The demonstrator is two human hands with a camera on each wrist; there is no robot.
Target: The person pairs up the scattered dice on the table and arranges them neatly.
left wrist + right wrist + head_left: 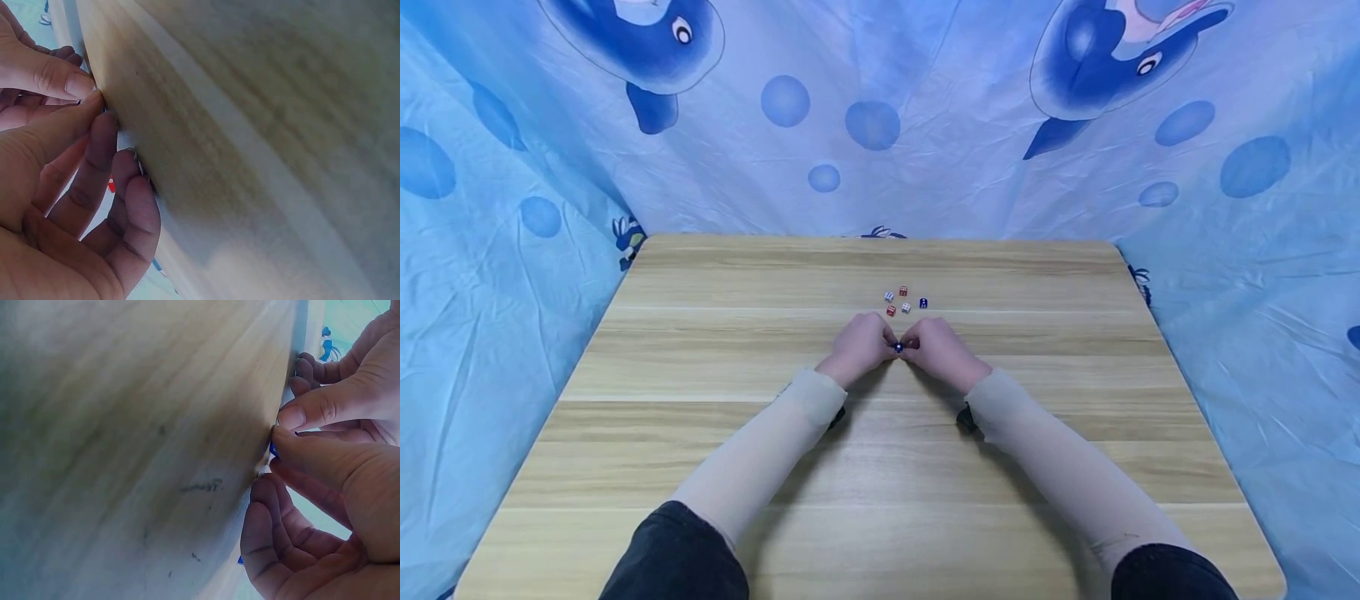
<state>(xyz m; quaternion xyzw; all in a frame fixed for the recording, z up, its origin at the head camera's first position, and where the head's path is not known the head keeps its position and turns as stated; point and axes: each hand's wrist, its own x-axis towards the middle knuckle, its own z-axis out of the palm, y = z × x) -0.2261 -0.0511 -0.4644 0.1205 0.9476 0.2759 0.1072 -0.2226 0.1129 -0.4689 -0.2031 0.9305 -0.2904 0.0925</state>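
A small dark blue die (898,347) sits between the fingertips of both hands, just above the wooden table. My left hand (859,343) pinches it from the left with thumb and fingers. From the right, my right hand (940,350) pinches the same die. In the right wrist view, a blue side of the die (274,450) peeks out by the right thumb, and the two thumb tips meet there. Fingers cover most of it in the left wrist view. Beyond the hands lie two red dice (891,311), two white dice (906,307) and another blue die (923,303).
The light wooden table (700,400) spreads on both sides of the arms. Blue sheeting (940,183) printed with dolphins and bubbles hangs behind its far edge and along its sides. Dark wrist bands (967,418) sit under the pale sleeves.
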